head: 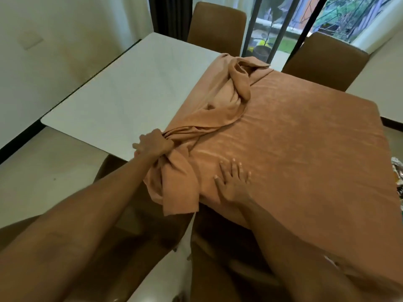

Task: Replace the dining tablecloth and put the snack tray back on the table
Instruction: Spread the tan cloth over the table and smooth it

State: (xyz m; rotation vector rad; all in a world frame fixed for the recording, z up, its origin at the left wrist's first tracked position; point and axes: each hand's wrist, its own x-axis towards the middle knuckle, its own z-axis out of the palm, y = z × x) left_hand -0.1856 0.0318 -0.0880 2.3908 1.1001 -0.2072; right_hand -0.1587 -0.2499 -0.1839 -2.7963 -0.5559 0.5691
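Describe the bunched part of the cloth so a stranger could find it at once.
Start at the white table, half covered by a tan tablecloth. Along the cloth's left edge runs a twisted ridge of folds, gripped at its near end by the left hand. Everything to its right lies flat.

bare tabletop (122, 94) left, bunched cloth (229, 99) centre

The flat orange-brown tablecloth (305, 149) hides the right part of the white marble-look table (122, 92) and runs out of the lower right edge, where a shiny patterned object (398, 177) is cut off, too little showing to identify.
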